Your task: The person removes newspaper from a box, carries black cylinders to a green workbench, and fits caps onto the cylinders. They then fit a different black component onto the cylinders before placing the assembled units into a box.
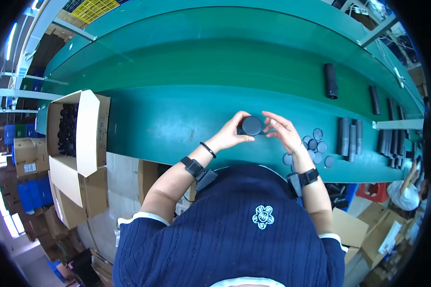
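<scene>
My left hand [233, 132] is wrapped round a dark cylinder, whose round black cap [252, 125] faces up toward me. Just right of it, my right hand [283, 130] is raised with its fingers apart, and I see nothing in it. Beneath and beside my right wrist, several loose round black caps [318, 134] lie scattered on the green work surface [177, 119]. Farther right, several dark tubes [343, 136] lie side by side.
An open cardboard box [92, 136] filled with black parts stands at the left end. One black tube [330, 81] lies on the green belt behind, with more tubes [390, 143] at the far right. Another person [404, 193] is beyond them, near a red stool [372, 192].
</scene>
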Motion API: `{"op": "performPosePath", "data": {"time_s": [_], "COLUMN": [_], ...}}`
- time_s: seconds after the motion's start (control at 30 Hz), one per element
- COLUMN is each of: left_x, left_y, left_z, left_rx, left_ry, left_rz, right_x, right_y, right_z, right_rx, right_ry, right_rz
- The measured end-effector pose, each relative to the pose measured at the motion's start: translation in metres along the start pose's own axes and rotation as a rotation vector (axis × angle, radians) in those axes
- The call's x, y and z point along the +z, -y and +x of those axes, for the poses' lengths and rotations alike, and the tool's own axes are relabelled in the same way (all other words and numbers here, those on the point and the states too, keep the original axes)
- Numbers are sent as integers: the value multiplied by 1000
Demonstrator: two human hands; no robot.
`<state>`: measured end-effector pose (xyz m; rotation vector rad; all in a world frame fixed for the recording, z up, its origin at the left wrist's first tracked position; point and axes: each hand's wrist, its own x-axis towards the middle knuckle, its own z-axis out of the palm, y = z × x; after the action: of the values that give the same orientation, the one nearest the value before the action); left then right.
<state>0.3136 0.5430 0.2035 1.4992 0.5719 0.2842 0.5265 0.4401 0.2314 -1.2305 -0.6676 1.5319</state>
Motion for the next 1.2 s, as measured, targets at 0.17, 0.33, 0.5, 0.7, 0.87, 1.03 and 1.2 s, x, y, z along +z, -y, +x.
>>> {"op": "performPosePath", "data": {"time_s": [0.17, 0.33, 0.5, 0.7, 0.87, 1.03, 1.2], "left_x": [-8, -5, -4, -6, -8, 3, 4], "left_y": [15, -6, 1, 9, 28, 7, 0], "left_z": [1, -2, -2, -9, -25, -28, -21], "left_rx": [6, -88, -130, -64, 67, -77, -25], "left_ry": [72, 21, -1, 65, -29, 11, 2], "left_rz": [-221, -328, -338, -279, 87, -168, -156], "right_x": [15, 24, 33, 41, 38, 40, 42], "right_y": [-16, -18, -20, -30, -30, -19, -23], "right_z": [20, 24, 26, 7, -3, 3, 11], "right_rx": [59, 85, 163, 56, 132, 155, 96], "right_ry": [91, 85, 74, 24, 89, 121, 116], "right_rz": [121, 160, 182, 39, 121, -18, -64]}}
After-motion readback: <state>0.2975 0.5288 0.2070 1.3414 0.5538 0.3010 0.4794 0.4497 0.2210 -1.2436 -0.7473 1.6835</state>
